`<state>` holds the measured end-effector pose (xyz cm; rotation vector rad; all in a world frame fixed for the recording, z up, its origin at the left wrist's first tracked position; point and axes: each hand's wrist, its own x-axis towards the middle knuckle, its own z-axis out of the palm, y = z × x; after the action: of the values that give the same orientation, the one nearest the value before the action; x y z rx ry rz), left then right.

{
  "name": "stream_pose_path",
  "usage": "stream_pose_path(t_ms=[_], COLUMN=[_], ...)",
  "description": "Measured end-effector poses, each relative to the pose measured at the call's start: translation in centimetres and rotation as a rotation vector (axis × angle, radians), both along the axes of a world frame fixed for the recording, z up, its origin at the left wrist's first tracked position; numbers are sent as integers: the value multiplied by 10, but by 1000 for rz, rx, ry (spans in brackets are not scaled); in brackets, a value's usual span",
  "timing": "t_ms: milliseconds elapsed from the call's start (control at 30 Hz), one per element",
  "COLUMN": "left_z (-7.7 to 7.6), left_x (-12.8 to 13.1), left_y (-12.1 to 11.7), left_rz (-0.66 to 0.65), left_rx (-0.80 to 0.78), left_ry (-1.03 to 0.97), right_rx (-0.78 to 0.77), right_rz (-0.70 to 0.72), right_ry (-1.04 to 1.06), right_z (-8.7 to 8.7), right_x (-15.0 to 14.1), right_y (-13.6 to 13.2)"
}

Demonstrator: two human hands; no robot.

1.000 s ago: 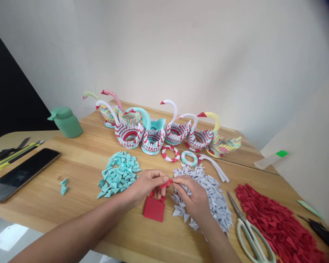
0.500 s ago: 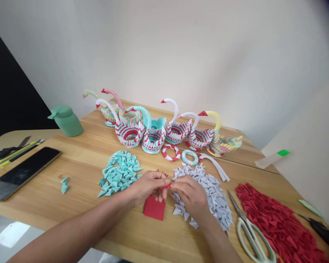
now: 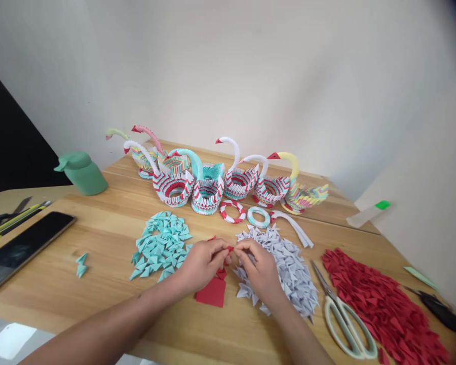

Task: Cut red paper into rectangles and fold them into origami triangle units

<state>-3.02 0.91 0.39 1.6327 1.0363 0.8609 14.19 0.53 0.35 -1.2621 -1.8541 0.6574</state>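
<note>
Between my two hands is a small piece of red paper (image 3: 230, 249), pinched at the fingertips. My left hand (image 3: 204, 262) grips it from the left, and my right hand (image 3: 259, 267) pinches its other side; the fingers hide most of its shape. Under my left hand lies a stack of red paper squares (image 3: 211, 293), with more red folded bits partly hidden behind the fingers. A pile of pale grey folded paper triangles (image 3: 289, 263) spreads beside and beneath my right hand. To the left sits a pile of turquoise folded triangles (image 3: 161, 246).
Several folded-paper swans (image 3: 209, 195) stand at the back. Before them lie a red-white ring (image 3: 232, 219), a blue-white ring (image 3: 264, 223) and a white swan neck (image 3: 294, 229). Scissors (image 3: 344, 319) and red triangles (image 3: 380, 304) lie right; a phone (image 3: 26, 248) and green jug (image 3: 85, 175) left.
My fingers have shifted on the red paper, and less of it shows now. The view has turned slightly, so the table's contents sit a little further left.
</note>
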Motion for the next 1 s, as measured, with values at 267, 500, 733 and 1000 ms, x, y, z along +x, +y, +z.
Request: stream_pose_path(t_ms=[267,500,733,1000], left_z=[-4,-3,-5,-6], left_x=[1,1,0,-2], left_y=[5,6,7,6], left_rz=[-19,-77,-42,-17], left_rx=[-209,-279,-263,-111], left_ry=[-210,-234,-170,-7], right_rx=[-230,-345,-260,-440], right_rz=[-6,85,23,83], right_ry=[217,265,205,292], right_z=[-2,4,2,2], right_x=[-1,2,3,3], right_y=[-2,-1,0,1])
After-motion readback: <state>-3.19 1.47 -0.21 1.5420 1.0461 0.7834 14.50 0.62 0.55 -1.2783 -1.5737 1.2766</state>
